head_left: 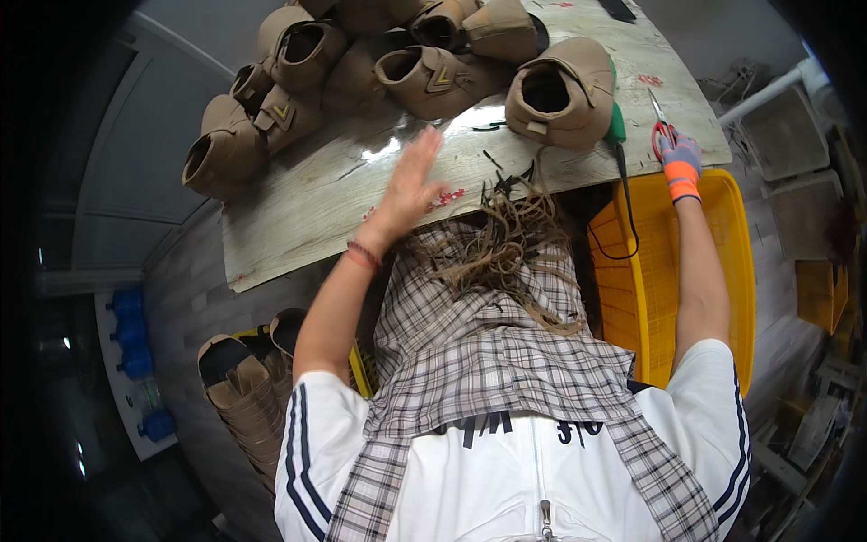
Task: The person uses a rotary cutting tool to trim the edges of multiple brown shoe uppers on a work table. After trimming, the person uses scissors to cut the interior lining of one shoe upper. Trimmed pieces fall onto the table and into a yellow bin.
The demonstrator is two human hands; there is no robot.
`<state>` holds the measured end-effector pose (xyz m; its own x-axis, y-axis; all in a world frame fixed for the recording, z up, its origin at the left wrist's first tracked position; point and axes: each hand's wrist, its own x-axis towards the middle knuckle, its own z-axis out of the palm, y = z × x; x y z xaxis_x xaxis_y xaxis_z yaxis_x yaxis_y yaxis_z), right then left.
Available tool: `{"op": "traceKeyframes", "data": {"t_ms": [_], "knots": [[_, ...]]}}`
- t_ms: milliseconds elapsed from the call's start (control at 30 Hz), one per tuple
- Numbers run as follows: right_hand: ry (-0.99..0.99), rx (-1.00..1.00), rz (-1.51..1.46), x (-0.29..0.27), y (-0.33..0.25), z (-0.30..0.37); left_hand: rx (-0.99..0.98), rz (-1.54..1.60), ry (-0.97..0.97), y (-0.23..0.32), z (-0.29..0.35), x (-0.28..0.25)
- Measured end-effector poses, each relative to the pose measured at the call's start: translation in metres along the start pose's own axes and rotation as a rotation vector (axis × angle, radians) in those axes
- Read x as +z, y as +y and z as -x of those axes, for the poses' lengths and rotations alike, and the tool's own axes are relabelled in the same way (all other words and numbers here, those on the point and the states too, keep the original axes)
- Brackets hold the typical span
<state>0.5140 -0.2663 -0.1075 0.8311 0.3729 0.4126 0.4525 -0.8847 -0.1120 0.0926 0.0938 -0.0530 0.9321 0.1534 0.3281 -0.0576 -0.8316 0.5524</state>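
My left hand (411, 190), bare, hovers over the table's near edge with its fingers stretched out and nothing in them. At the table's right end my right hand (681, 159), in a grey and orange glove, is closed on a pair of scissors (664, 126). The scissors have red handles, and their blades point away from me. Tan shoe uppers (442, 79) are piled along the far side of the table, and one upper (562, 95) stands apart between my hands. A tangle of brown strips (506, 239) lies on my checked apron (470, 379), with dark scraps at the table edge.
Beside the separate upper is a green-handled tool (617, 122) whose black cord (629, 217) hangs off the worn table (307, 208). A yellow crate (639, 298) stands below my right arm. Stacked tan pieces (244, 388) sit at lower left, and blue bottles (133, 334) farther left.
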Motion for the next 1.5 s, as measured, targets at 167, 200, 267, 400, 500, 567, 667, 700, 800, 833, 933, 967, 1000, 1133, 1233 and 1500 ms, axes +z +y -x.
{"op": "traceKeyframes", "data": {"t_ms": [167, 200, 267, 400, 500, 567, 667, 700, 800, 833, 933, 967, 1000, 1133, 1233, 1500], "knots": [[-0.101, 0.074, 0.008, 0.005, 0.002, -0.016, 0.046, -0.277, -0.167, -0.008, -0.066, 0.05], [-0.131, 0.093, 0.011, 0.005, 0.003, -0.016, 0.091, -0.236, -0.231, 0.013, -0.068, 0.06], [-0.194, 0.135, 0.054, 0.001, -0.014, -0.018, 0.3, -0.209, -0.215, 0.054, -0.054, 0.087], [-0.239, 0.159, 0.086, 0.0, -0.012, -0.023, 0.277, 0.63, -0.963, 0.136, -0.007, 0.106], [-0.282, 0.159, 0.018, -0.006, -0.016, -0.027, 0.698, 0.052, -0.276, 0.154, -0.027, 0.069], [-0.309, 0.168, -0.089, -0.003, -0.002, -0.022, 0.509, -0.042, 0.257, 0.145, -0.062, 0.043], [-0.129, 0.327, -0.411, 0.007, 0.014, 0.0, 0.326, -0.329, 0.349, 0.133, -0.106, 0.02], [-0.103, 0.373, -0.497, 0.004, 0.014, 0.006, 0.335, -0.398, 0.278, 0.128, -0.116, 0.019], [-0.082, 0.393, -0.689, -0.034, -0.007, 0.035, 0.365, -0.539, 0.201, 0.109, -0.131, 0.007], [-0.065, 0.405, -0.731, -0.06, -0.019, 0.046, 0.403, -0.531, 0.279, 0.105, -0.135, 0.002], [-0.095, 0.413, -0.973, -0.08, -0.012, 0.087, 0.405, -0.279, 0.444, 0.102, -0.142, -0.013], [-0.167, 0.442, -1.064, -0.103, -0.027, 0.104, 0.343, -0.244, 0.492, 0.101, -0.139, -0.021], [-0.177, 0.448, -1.144, -0.116, -0.033, 0.118, 0.149, -0.073, 0.46, 0.107, -0.137, -0.036], [-0.244, 0.443, -1.381, -0.159, -0.069, 0.157, -0.019, 0.829, 0.575, 0.088, -0.106, -0.101], [-0.35, 0.388, -1.357, -0.202, -0.105, 0.182, -0.121, 1.376, 0.684, 0.12, -0.023, -0.141], [-0.681, -0.303, -0.943, -0.221, -0.191, 0.215, -1.162, 1.774, 0.786, 0.131, 0.204, -0.072]]}}
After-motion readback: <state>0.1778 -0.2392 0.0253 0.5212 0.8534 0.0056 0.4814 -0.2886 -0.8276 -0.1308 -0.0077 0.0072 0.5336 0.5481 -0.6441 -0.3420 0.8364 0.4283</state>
